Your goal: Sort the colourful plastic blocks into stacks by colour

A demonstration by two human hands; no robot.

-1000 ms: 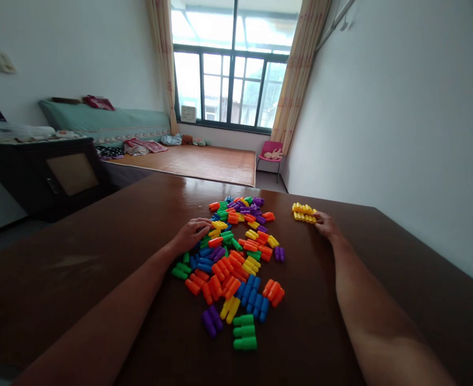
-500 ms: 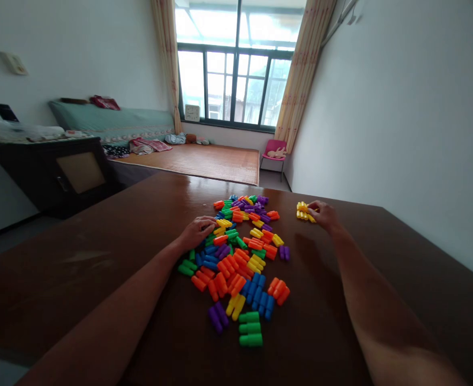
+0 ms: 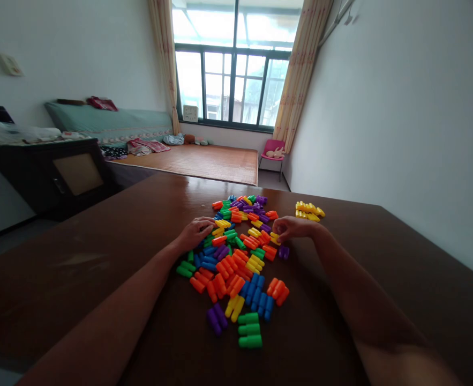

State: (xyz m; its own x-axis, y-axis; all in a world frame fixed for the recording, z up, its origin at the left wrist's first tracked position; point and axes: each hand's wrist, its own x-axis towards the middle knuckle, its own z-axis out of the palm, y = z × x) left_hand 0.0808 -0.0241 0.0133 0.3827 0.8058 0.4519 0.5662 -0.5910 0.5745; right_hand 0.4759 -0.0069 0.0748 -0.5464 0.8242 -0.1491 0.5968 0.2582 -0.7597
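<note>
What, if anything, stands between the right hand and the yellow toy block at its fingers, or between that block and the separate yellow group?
Nothing visible blocks the right hand; its fingers appear to touch the yellow toy block. Toward the separate yellow group, only the hand and tabletop show.

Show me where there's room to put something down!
The table is bare left of the left hand, and between the nearest green block and the right arm. The middle is crowded with colourful blocks, up to the right hand.
</note>
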